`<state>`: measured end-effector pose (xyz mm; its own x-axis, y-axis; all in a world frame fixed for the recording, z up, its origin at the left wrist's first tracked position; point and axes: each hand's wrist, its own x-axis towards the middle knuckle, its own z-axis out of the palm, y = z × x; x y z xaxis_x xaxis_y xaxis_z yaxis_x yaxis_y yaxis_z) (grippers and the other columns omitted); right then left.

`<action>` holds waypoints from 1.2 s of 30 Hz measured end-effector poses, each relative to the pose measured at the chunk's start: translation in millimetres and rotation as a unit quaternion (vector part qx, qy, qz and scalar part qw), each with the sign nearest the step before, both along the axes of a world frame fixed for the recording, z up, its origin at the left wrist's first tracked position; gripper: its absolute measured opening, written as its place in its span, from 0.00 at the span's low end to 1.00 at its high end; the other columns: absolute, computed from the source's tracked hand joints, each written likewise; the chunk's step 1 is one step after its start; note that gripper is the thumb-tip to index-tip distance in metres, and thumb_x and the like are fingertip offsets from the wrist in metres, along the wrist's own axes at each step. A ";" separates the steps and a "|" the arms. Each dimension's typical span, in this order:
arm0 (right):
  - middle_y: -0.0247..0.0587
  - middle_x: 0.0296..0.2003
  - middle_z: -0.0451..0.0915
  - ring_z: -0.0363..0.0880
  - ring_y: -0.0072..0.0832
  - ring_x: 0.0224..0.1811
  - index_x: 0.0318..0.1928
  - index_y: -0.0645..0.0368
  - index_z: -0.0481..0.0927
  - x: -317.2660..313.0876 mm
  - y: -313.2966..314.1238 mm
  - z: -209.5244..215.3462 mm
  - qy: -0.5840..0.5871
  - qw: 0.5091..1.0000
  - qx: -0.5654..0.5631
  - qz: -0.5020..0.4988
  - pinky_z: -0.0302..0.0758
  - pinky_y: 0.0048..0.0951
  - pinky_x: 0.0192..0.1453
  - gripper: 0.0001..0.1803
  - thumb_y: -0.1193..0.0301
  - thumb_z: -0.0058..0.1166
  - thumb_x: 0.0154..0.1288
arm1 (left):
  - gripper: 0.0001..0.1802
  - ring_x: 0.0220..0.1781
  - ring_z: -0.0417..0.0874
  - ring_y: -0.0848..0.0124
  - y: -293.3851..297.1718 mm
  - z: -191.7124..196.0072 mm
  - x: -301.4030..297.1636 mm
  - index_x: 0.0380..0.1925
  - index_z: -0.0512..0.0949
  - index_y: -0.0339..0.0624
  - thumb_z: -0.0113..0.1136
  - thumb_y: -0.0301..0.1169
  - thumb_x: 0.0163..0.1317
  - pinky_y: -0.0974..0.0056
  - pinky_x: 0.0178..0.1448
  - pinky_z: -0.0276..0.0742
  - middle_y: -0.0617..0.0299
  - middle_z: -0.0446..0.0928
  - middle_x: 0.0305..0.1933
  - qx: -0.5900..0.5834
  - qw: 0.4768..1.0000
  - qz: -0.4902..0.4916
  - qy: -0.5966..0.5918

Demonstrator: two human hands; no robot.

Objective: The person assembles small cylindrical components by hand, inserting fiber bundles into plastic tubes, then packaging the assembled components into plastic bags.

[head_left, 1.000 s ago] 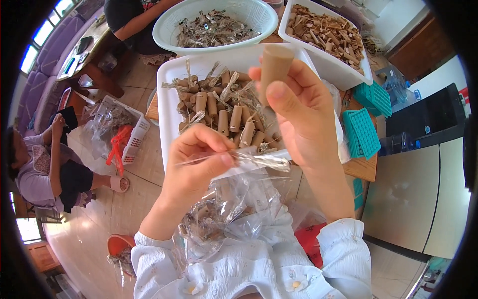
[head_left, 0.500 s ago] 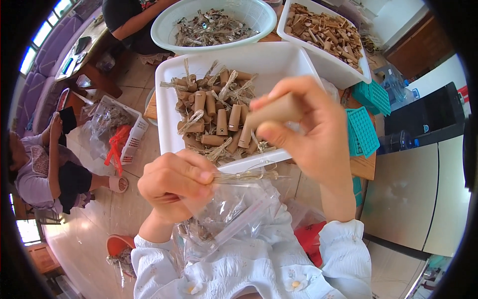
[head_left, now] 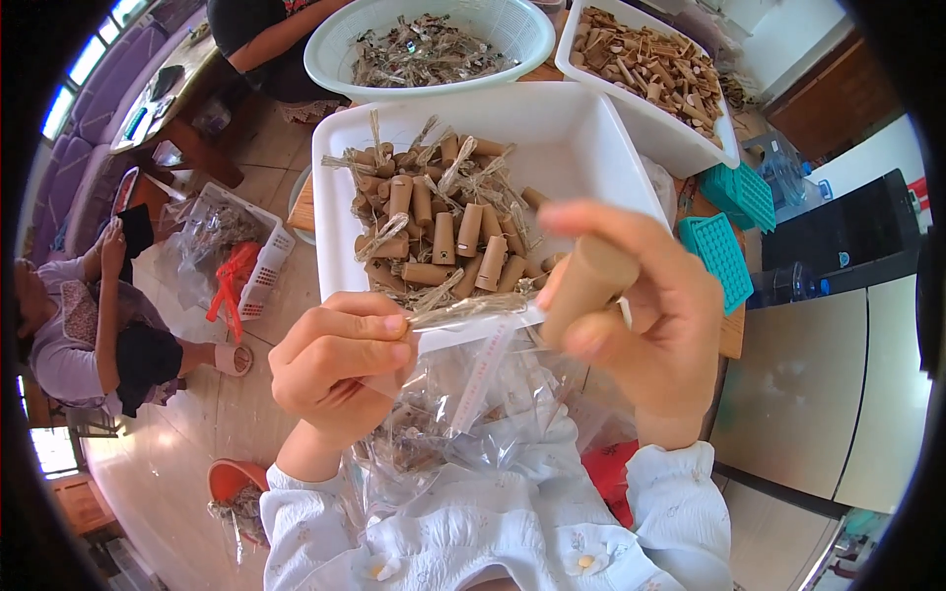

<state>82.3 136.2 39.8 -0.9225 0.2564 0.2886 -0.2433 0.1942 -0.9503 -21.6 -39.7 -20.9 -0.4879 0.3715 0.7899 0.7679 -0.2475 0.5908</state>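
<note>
My left hand [head_left: 345, 369] is closed in a pinch on one end of a bundle of thin, pale wire [head_left: 468, 310]. The bundle stretches across towards my right hand [head_left: 645, 315], whose thumb and fingers grip a brown cork-like stopper [head_left: 589, 289]. Whether the wire joins this stopper cannot be made out. Just beyond both hands stands a white tub [head_left: 576, 128] holding a heap of similar brown stoppers [head_left: 443, 236], several with coiled wire attached. Below my hands, a clear plastic bag [head_left: 434, 404] lies on my lap with more wire bundles inside.
Behind the tub are a pale green basin [head_left: 320, 59] of wire bundles and a white bin [head_left: 724, 138] of brown pieces. Teal trays [head_left: 717, 251] stand at the right. Leftward are a white basket [head_left: 266, 271], an orange bucket [head_left: 232, 483] and a seated person [head_left: 79, 325].
My right hand has moved slightly right and down, turning the stopper so its end faces me more. My left hand keeps its pinch, and the wire bundle has risen slightly.
</note>
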 end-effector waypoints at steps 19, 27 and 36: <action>0.36 0.28 0.75 0.74 0.17 0.27 0.43 0.59 0.68 -6.1 -1.5 -18.6 -0.119 0.991 -0.055 0.024 0.71 0.16 0.28 0.21 0.60 0.58 0.55 | 0.10 0.27 0.80 0.65 2.3 0.4 7.5 0.20 0.77 0.36 0.63 0.12 0.37 0.67 0.30 0.78 0.58 0.75 0.25 -0.003 0.988 -0.116 -0.097; 0.36 0.27 0.75 0.73 0.14 0.27 0.47 0.60 0.67 -24.8 1.2 -31.0 -0.054 0.998 -0.019 -0.001 0.68 0.14 0.30 0.22 0.65 0.59 0.55 | 0.08 0.28 0.80 0.65 6.9 5.1 13.4 0.17 0.76 0.35 0.64 0.13 0.38 0.65 0.32 0.78 0.56 0.76 0.25 0.036 0.889 -0.324 -0.321; 0.39 0.28 0.77 0.74 0.17 0.21 0.44 0.60 0.68 -44.0 -1.4 -19.5 0.010 0.997 -0.081 0.007 0.70 0.19 0.22 0.21 0.70 0.61 0.52 | 0.07 0.29 0.80 0.64 8.5 6.0 12.0 0.18 0.77 0.36 0.63 0.14 0.40 0.66 0.34 0.78 0.55 0.76 0.27 0.029 0.900 -0.319 -0.295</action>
